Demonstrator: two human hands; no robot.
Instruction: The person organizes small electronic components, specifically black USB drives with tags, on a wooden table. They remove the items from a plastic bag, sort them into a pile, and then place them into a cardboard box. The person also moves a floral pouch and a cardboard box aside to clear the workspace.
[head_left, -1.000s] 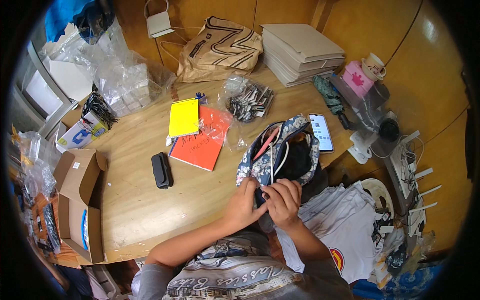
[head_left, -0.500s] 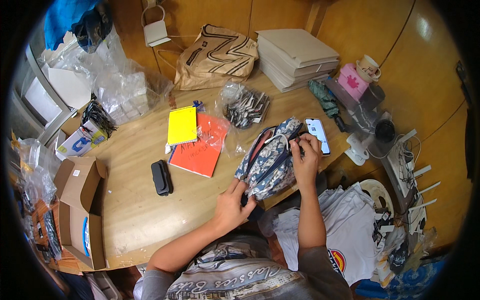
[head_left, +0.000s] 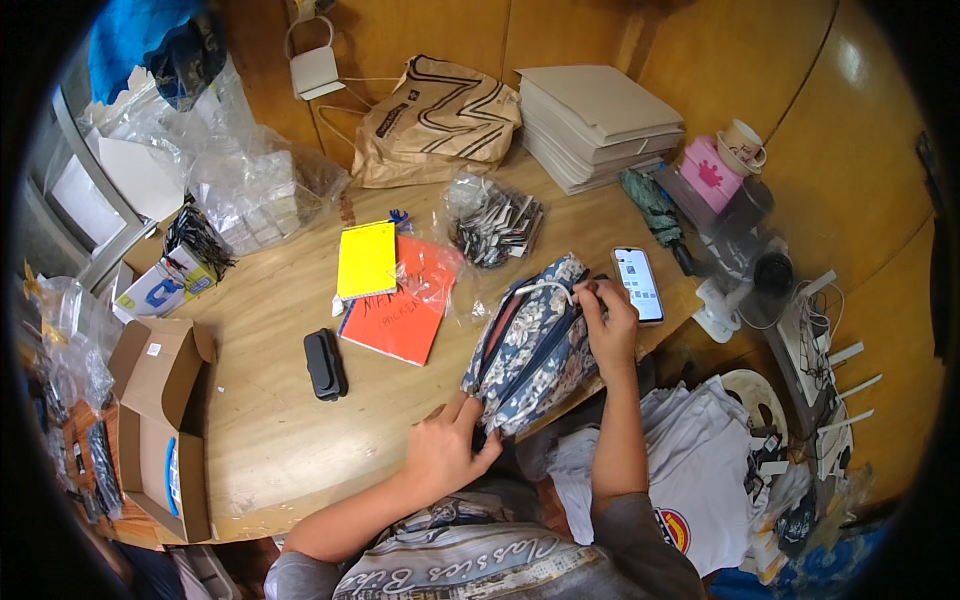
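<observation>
Currently both hands on the floral pouch. Left hand at its near end, grip narrow, holding the corner. Right hand near the far right end, grip narrow too, fingertips pinched at the upper edge; cannot tell if on fabric or a zip pull, too small. Pouch at the near right edge of the tabletop, tilted away to the right, with a white cord looped over its far end and a strip of pink-red in the left slot. Just right of the right forearm, below table level: white shirts in a heap. Off to the left: cardboard box, lid folded back, and nearer the middle a black case. Beyond: red notebook, partly under a yellow notepad. Near the right hand, not touching: phone, screen lit. Farther out: clear bag of small packets, then folded green umbrella. At the back: brown paper bag, just beside a paper stack.
</observation>
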